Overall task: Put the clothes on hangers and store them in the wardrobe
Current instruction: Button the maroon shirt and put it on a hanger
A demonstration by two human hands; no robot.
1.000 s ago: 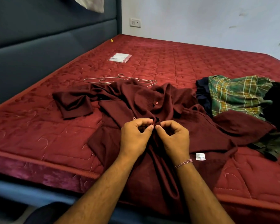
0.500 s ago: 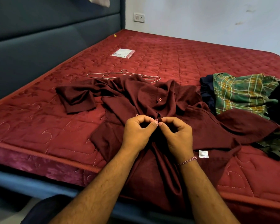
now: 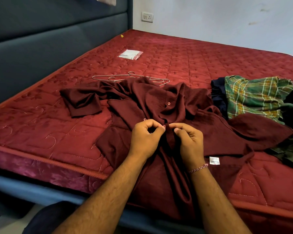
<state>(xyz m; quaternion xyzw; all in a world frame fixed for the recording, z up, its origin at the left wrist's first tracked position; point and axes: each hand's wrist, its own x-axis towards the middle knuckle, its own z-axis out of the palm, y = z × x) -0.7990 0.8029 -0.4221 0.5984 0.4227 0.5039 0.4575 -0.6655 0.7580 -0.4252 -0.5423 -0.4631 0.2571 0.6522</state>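
Pinching the maroon shirt (image 3: 189,119) placket between curled fingers, left hand (image 3: 145,139) and right hand (image 3: 188,144) meet on the mattress (image 3: 41,125).

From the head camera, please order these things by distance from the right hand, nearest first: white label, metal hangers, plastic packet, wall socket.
1. White label on the maroon shirt, just right of the right hand.
2. Metal hangers, beyond the shirt, left.
3. Plastic packet, farther up the mattress.
4. Wall socket, on the far wall.

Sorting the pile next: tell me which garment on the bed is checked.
The green plaid shirt, right of the maroon shirt; the others look plain.
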